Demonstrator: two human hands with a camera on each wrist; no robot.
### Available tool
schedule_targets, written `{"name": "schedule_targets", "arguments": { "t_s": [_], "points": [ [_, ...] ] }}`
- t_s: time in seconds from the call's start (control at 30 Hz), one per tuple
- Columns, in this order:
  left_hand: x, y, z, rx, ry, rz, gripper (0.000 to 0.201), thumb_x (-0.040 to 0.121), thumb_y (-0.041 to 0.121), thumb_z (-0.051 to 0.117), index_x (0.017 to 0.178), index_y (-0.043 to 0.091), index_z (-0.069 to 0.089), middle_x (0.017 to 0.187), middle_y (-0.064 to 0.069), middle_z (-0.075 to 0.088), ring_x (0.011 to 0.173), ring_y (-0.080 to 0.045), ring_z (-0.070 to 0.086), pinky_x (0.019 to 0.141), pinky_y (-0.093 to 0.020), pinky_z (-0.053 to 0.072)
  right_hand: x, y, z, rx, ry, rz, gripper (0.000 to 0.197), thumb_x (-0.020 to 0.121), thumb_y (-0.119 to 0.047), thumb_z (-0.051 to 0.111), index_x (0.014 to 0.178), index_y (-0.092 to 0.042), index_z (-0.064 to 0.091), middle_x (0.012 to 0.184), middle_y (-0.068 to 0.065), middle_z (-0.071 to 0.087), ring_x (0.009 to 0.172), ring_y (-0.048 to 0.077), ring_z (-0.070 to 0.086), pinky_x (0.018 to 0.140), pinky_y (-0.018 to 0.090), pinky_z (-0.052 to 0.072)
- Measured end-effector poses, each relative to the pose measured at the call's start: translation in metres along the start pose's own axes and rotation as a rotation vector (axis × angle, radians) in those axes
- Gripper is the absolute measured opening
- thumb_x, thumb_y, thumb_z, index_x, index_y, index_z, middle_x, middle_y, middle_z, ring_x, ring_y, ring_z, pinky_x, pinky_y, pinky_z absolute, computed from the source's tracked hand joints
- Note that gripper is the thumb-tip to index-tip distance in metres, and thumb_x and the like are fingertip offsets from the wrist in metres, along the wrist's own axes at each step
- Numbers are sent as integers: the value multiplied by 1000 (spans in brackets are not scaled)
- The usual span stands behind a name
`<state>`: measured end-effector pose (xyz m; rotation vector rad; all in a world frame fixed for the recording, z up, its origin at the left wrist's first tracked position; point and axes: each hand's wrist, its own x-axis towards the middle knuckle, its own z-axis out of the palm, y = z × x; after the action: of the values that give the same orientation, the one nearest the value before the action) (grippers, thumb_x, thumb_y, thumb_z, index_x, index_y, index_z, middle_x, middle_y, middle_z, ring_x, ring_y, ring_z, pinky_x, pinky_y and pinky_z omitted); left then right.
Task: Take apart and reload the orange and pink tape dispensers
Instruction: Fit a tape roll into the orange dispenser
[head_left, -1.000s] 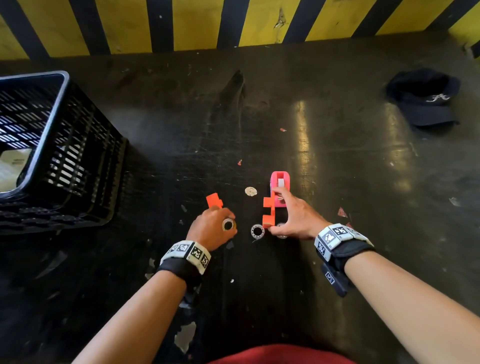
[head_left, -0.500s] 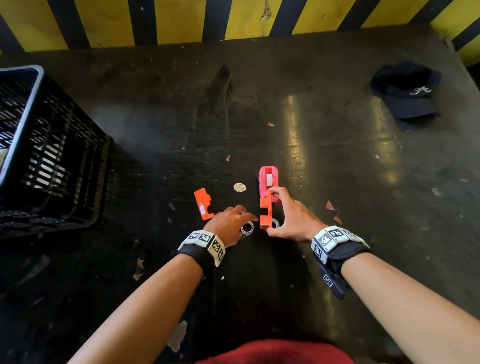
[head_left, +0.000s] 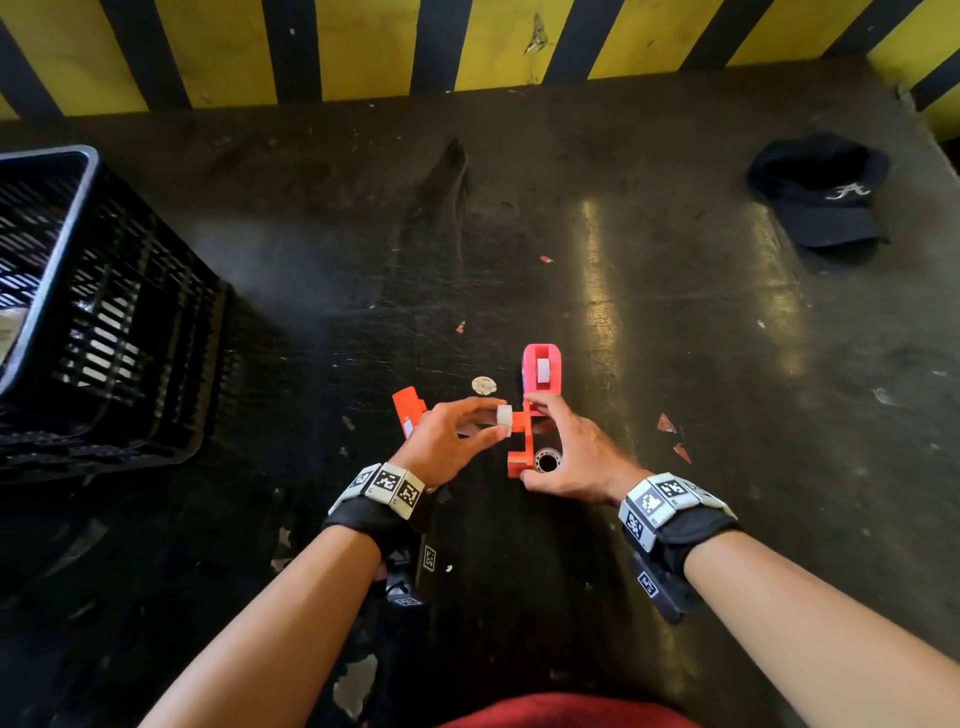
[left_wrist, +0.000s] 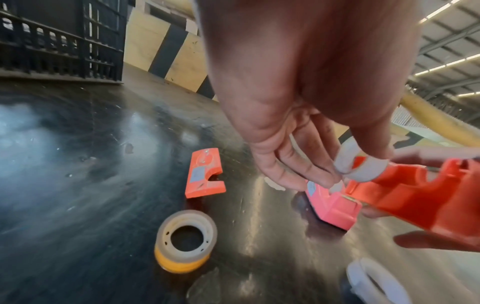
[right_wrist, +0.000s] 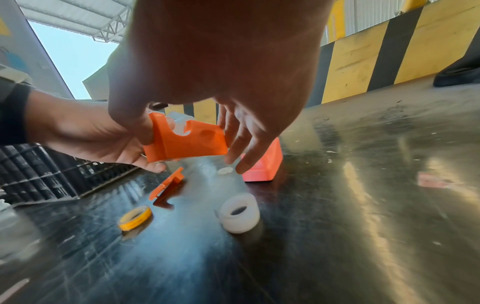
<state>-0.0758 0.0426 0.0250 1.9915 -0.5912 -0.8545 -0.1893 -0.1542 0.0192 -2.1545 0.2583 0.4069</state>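
1. Both hands are up off the table, close together. L hand (head_left: 447, 441) pinches a small white core (head_left: 505, 420) w/ thumb + fingertips, right at the notch of the orange dispenser half (head_left: 521, 441). R hand (head_left: 574, 457) grips that orange half, thumb on one end, fingers on the other.
2. Big black crate (head_left: 104, 322) sits far left on the dark table (head_left: 675, 364), near the yellow + black striped wall (head_left: 363, 47).
3. Dark cap (head_left: 826, 192) w/ white letter lies far right at the back, well apart from the hands.
4. Pink dispenser (head_left: 542, 371) stands on the table just past the hands, white roll showing in its slot.
5. Other orange half (left_wrist: 205, 173) lies flat on the table, left of the hands.
6. Tape roll w/ yellow edge (left_wrist: 185, 238) lies flat near that piece; the head view does not show it.
7. White ring (right_wrist: 240, 214) sits on the table under the R hand.
8. Small round white disc (head_left: 483, 385) lies left of the pink one.
9. Tiny red bits (head_left: 667, 423) lie right of the hands.
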Motion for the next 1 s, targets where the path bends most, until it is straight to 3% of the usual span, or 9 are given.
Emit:
{"name": "schedule_targets", "arguments": {
  "t_s": [0.17,0.33,0.43,0.6,0.7,0.8,0.87,0.93,1.0],
  "points": [
    [-4,5,-9,-81,-12,-9,43,94,25,70,136,18,62,115,11,73,104,5,70,95,-18,55,4,-7,0,59,24,-55,97,73,-40,85,153,-31,30,147,1,54,128,10,55,102,24,40],
    [-4,8,-7,-129,2,24,43,94,24,71,135,15,64,122,0,75,111,-6,72,96,-25,57,5,-18,0,114,33,-93,91,76,-29,86,150,-32,33,132,-12,51,109,-4,57,94,15,44],
    [-4,11,-6,-154,18,29,44,94,22,71,136,18,61,121,3,74,111,-5,71,95,-25,58,6,-19,-1,121,37,-117,84,77,-26,86,144,-36,36,127,-18,49,103,-11,57,81,5,40],
    [-3,9,-10,-112,-6,-2,51,94,27,71,141,23,53,130,-2,71,120,-11,68,98,-34,59,10,-19,-4,107,5,-113,78,78,-26,86,139,-37,39,124,-17,47,105,0,59,79,9,41],
    [-1,9,-20,-15,-52,-22,54,96,26,68,145,25,49,135,-1,68,123,-11,66,99,-30,57,15,-20,-5,107,4,-107,77,78,-25,85,138,-36,39,124,-16,47,106,3,60,81,12,43],
    [4,2,-40,84,46,-87,49,95,26,70,141,27,53,130,-1,71,113,-12,70,99,-34,57,22,-20,-8,116,23,-91,75,76,-27,86,136,-37,41,128,-11,50,112,12,64,91,26,51],
    [7,-10,-54,163,153,-158,47,93,26,72,138,26,56,129,0,70,111,-13,68,98,-32,55,25,-19,-10,113,31,-82,76,76,-27,87,136,-36,41,132,-7,51,113,15,64,91,26,51],
    [9,-23,-65,280,206,-197,55,89,27,76,140,25,55,133,-2,64,119,-18,63,101,-34,51,27,-19,-12,108,35,-73,76,76,-27,87,136,-36,41,134,-4,52,112,16,64,88,22,49],
    [12,-35,-70,420,185,-251,73,81,31,82,146,26,48,144,-6,54,133,-26,53,109,-43,47,28,-18,-14,104,37,-66,75,76,-27,87,135,-36,41,134,-3,52,113,17,64,90,26,50]
  ]
}}
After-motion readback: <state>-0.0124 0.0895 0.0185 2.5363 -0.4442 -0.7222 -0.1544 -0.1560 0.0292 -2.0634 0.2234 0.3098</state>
